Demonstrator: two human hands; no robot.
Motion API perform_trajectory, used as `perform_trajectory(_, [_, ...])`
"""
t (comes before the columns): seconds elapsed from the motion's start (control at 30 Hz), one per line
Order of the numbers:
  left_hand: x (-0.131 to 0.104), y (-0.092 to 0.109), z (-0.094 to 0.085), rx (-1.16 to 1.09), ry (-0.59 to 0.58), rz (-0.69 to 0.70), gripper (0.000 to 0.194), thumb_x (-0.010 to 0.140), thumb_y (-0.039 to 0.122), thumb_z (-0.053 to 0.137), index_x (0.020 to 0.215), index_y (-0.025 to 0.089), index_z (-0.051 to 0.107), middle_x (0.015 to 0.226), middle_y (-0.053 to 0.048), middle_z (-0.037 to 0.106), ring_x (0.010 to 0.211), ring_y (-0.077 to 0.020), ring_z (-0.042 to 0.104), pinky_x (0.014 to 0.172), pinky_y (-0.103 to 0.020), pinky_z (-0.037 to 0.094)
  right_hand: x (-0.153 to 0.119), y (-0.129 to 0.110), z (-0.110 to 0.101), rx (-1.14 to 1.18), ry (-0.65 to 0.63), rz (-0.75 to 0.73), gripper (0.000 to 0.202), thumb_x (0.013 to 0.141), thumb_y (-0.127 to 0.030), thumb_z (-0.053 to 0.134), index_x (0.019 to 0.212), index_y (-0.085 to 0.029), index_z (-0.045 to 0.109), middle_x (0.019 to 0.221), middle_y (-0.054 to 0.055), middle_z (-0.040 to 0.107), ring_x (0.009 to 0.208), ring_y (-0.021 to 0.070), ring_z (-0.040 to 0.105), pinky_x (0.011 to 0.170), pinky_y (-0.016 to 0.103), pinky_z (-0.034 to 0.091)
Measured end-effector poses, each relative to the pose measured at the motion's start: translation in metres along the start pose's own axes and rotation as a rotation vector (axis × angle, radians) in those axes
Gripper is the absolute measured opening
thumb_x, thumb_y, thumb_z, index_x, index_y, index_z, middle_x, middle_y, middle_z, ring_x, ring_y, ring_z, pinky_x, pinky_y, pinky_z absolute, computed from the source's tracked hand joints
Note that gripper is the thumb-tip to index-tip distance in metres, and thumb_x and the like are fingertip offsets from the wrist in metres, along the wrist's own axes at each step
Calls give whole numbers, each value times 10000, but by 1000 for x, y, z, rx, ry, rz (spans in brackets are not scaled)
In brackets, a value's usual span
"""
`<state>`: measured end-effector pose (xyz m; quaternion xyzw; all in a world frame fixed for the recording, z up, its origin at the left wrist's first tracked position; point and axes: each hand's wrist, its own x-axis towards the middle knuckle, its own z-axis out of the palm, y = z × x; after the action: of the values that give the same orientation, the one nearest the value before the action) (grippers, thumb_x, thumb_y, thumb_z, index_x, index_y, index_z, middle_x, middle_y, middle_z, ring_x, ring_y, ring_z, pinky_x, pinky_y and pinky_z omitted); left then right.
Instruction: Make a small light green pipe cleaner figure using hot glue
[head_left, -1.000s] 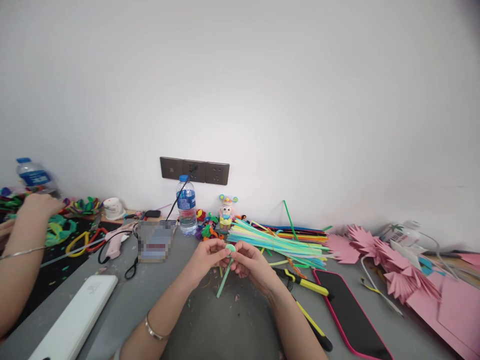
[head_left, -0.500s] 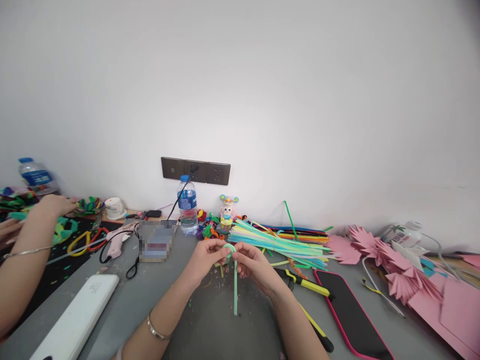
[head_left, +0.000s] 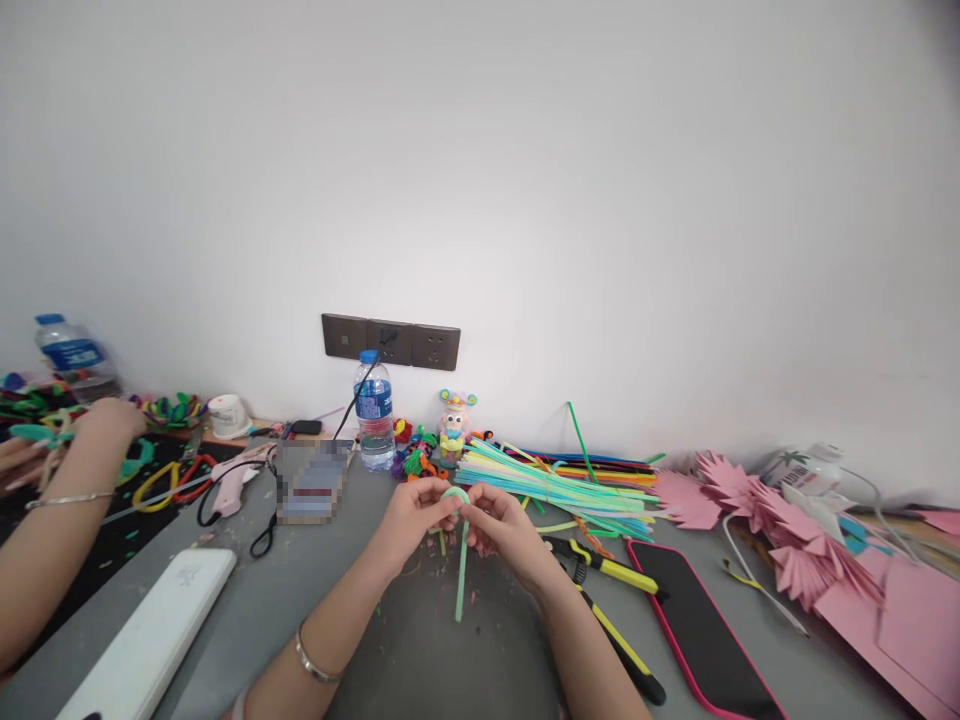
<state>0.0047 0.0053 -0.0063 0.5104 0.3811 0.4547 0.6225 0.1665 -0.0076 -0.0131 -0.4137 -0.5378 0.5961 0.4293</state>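
Both my hands meet over the grey table around a pale green pipe cleaner [head_left: 460,580]. Its upper end is coiled into a small round and its tail hangs straight down. My left hand [head_left: 416,515] pinches the coil from the left, thumb against fingers. On the other side my right hand [head_left: 496,522] is closed on the coil's right edge, where the tail leaves it. Fingers cover part of the coil. Just behind them lies a bundle of pastel pipe cleaners [head_left: 555,485], and a small toy figure [head_left: 453,425] stands by the wall.
Yellow-and-black pliers [head_left: 619,570] and a pink-edged phone [head_left: 705,625] lie to the right, near folded pink paper [head_left: 817,565]. A water bottle [head_left: 374,410], glue gun [head_left: 231,488] and white power bank [head_left: 154,635] are leftward. A co-worker's arm [head_left: 71,510] reaches in at far left.
The hanging tail of the pipe cleaner has swung a little to the left, and the coil has turned slightly in my fingers. The co-worker's hand has shifted right and a little lower.
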Motion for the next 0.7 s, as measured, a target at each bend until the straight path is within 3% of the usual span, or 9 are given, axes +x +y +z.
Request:
perform_trajectory(0.3, [-2, 7, 2, -62, 111, -23, 345, 587, 424, 814, 702, 123, 689, 529, 15, 566, 499, -89, 496, 497, -203, 416, -1, 0, 2, 105, -31, -10, 373, 765, -535, 660, 773, -209, 480, 510, -61, 569, 403, 74, 448, 391, 180, 255])
perform_trajectory(0.53, [-2, 3, 4, -37, 144, 22, 322, 622, 427, 783, 666, 127, 675, 511, 40, 499, 451, -59, 415, 439, -184, 315, -2, -2, 4, 69, -79, -8, 371, 761, -522, 675, 771, -203, 487, 591, -9, 678, 463, 102, 571, 404, 177, 259])
perform_trajectory(0.7, [-3, -1, 10, -9, 207, 69, 298, 628, 414, 770, 654, 135, 670, 513, 37, 517, 455, -58, 393, 440, -181, 300, 0, 0, 8, 82, -27, -13, 385, 714, -505, 723, 710, -191, 501, 618, 11, 693, 527, 131, 647, 413, 175, 339])
